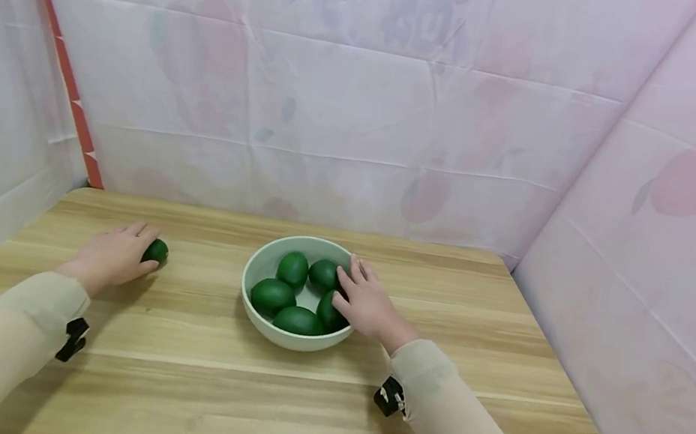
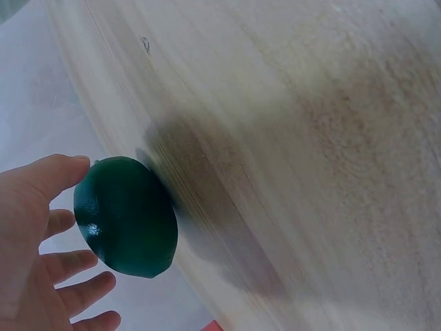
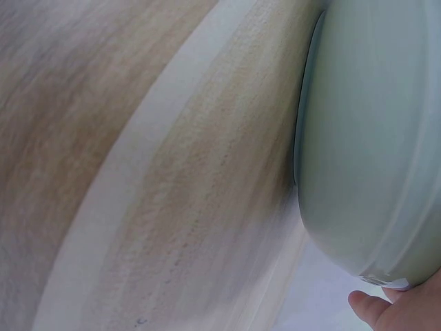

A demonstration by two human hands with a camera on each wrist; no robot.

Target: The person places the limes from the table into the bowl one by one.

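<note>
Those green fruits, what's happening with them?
A person sits at a wooden table with a pale green bowl holding five dark green fruits. The right hand rests over the bowl's rim, fingers touching the fruits inside. The left hand is off to the side, its fingers touching a sixth green fruit that lies alone on the table, not gripping it.

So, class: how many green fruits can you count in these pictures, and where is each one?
6. Five lie in the bowl: two at the back, two in front, one under the right hand. The sixth rests on the table by the left hand. Others may be hidden.
</note>
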